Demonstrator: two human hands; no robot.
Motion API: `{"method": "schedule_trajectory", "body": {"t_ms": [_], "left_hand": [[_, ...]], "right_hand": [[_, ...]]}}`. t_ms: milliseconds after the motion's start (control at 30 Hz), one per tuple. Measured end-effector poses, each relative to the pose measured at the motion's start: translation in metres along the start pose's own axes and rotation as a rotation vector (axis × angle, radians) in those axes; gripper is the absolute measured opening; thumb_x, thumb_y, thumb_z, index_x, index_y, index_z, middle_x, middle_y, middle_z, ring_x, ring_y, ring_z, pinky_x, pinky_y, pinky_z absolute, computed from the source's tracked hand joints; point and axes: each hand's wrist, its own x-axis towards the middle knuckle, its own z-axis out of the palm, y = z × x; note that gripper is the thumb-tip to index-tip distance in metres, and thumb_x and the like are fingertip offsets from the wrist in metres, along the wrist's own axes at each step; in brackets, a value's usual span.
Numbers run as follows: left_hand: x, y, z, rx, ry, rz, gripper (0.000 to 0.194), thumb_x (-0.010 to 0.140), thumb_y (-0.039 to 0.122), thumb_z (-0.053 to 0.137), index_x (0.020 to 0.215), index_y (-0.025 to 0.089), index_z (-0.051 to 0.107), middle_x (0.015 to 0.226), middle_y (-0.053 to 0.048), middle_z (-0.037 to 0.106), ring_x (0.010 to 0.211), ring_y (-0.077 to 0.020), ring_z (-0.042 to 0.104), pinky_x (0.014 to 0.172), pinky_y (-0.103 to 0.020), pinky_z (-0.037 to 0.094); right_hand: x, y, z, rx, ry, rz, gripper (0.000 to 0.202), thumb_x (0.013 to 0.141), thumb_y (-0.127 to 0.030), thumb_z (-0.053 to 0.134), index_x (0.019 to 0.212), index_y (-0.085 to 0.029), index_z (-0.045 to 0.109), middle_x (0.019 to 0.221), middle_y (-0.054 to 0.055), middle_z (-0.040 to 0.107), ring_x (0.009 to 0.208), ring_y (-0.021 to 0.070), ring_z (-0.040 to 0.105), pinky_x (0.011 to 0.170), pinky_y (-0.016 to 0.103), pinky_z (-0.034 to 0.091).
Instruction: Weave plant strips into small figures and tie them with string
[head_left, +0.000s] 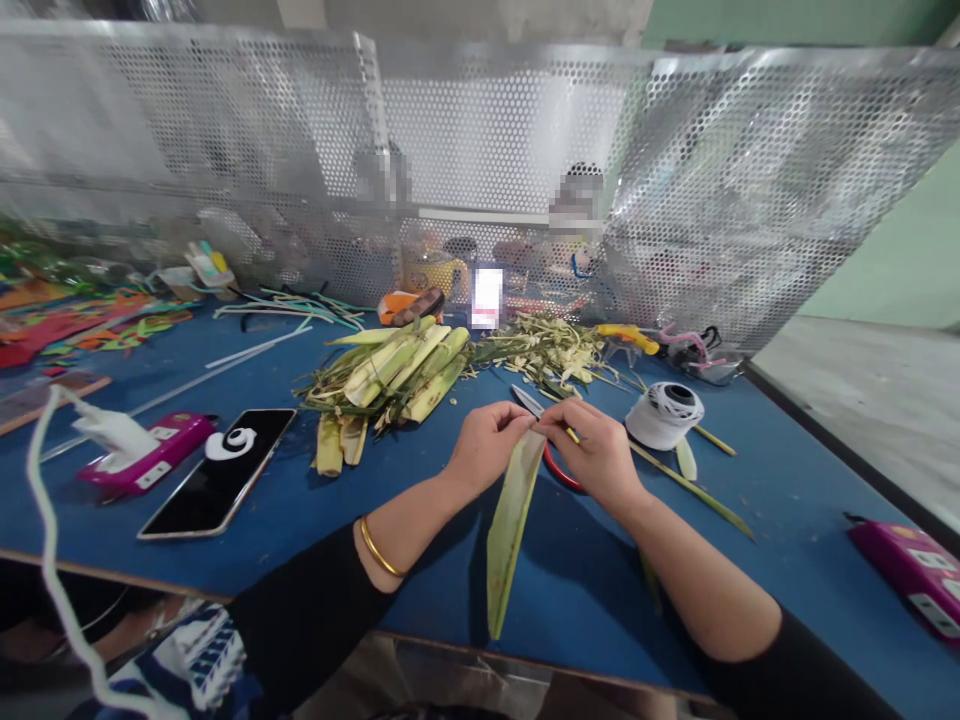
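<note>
In the middle of the blue table, my left hand [487, 445] and my right hand [596, 450] pinch the upper end of a long pale-green plant husk [514, 540]. Their fingertips meet there, and the husk hangs down toward the table's near edge. Partly covered by my right hand lie scissors [527, 400] with red handles. To the right of that hand stands a spool of white thread [664, 425], near thin green stalks [705, 492]. A pile of similar husks [397, 370] lies beyond my left hand, to its left.
Shredded plant scraps [555, 345] lie behind the scissors. At left are a black phone [225, 485] and a purple power strip [161, 455] with a white plug; another purple power strip [911, 570] is at far right. A perforated metal screen [495, 130] borders the table's back.
</note>
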Motion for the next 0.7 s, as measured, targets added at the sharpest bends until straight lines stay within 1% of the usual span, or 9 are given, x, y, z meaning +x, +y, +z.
{"method": "schedule_trajectory", "body": {"t_ms": [67,133,233,333,400,500,567,700], "left_hand": [[0.0,0.0,0.002,-0.04,0.027,-0.04,0.02,0.081,0.031,0.055,0.075,0.014,0.066,0.07,-0.001,0.066,0.065,-0.0133,0.057,0.062,-0.023,0.043],[-0.001,0.001,0.003,-0.059,0.025,-0.06,0.019,0.08,0.031,0.056,0.077,0.015,0.066,0.071,-0.001,0.067,0.065,-0.0134,0.058,0.061,-0.023,0.043],[-0.004,0.003,0.005,-0.074,-0.01,-0.104,0.02,0.08,0.033,0.057,0.08,0.015,0.065,0.07,-0.001,0.065,0.063,-0.0133,0.057,0.057,-0.023,0.043],[-0.007,0.003,0.007,-0.042,-0.053,-0.192,0.023,0.082,0.036,0.052,0.072,0.016,0.06,0.062,0.001,0.059,0.056,-0.0127,0.053,0.052,-0.022,0.039],[-0.007,0.002,0.007,0.064,-0.026,-0.177,0.026,0.084,0.035,0.048,0.065,0.017,0.055,0.058,0.002,0.054,0.056,-0.0125,0.05,0.052,-0.023,0.036],[-0.004,-0.002,0.008,0.222,0.048,-0.11,0.029,0.085,0.033,0.046,0.06,0.018,0.051,0.058,0.003,0.05,0.061,-0.0127,0.047,0.054,-0.023,0.033],[-0.001,-0.006,0.007,0.24,0.09,-0.147,0.029,0.086,0.033,0.044,0.062,0.018,0.051,0.058,0.003,0.05,0.06,-0.0127,0.047,0.053,-0.023,0.032],[0.005,-0.013,0.005,0.167,0.17,-0.289,0.025,0.085,0.031,0.045,0.065,0.019,0.054,0.055,0.003,0.05,0.051,-0.012,0.047,0.048,-0.022,0.032]], "right_hand": [[-0.001,0.0,0.002,0.0,0.027,0.028,0.014,0.084,-0.022,0.056,0.07,-0.022,0.059,0.073,0.002,0.063,0.07,0.016,0.059,0.067,0.026,0.045],[-0.002,0.002,0.004,0.024,0.044,0.075,0.013,0.083,-0.024,0.057,0.07,-0.022,0.058,0.072,0.001,0.063,0.068,0.0161,0.057,0.066,0.027,0.045],[-0.002,0.005,0.005,0.045,0.036,0.153,0.014,0.083,-0.027,0.057,0.071,-0.021,0.057,0.068,0.0,0.06,0.063,0.0154,0.054,0.062,0.027,0.043],[-0.002,0.007,0.007,-0.015,-0.002,0.177,0.014,0.084,-0.028,0.055,0.072,-0.022,0.056,0.068,0.0,0.06,0.064,0.0156,0.054,0.062,0.026,0.042],[-0.003,0.006,0.007,-0.094,-0.009,0.153,0.013,0.085,-0.028,0.054,0.074,-0.022,0.055,0.072,0.001,0.063,0.067,0.0165,0.057,0.064,0.027,0.042],[-0.007,0.0,0.005,-0.154,0.028,0.05,0.012,0.088,-0.027,0.051,0.077,-0.023,0.055,0.077,0.003,0.065,0.072,0.018,0.06,0.066,0.028,0.043],[-0.01,-0.006,0.003,-0.123,0.068,-0.034,0.012,0.089,-0.026,0.049,0.079,-0.023,0.054,0.078,0.003,0.066,0.074,0.0184,0.062,0.069,0.029,0.046],[-0.015,-0.018,-0.003,-0.004,0.144,-0.156,0.008,0.089,-0.02,0.051,0.085,-0.025,0.055,0.081,0.003,0.068,0.079,0.0192,0.067,0.073,0.033,0.051]]}}
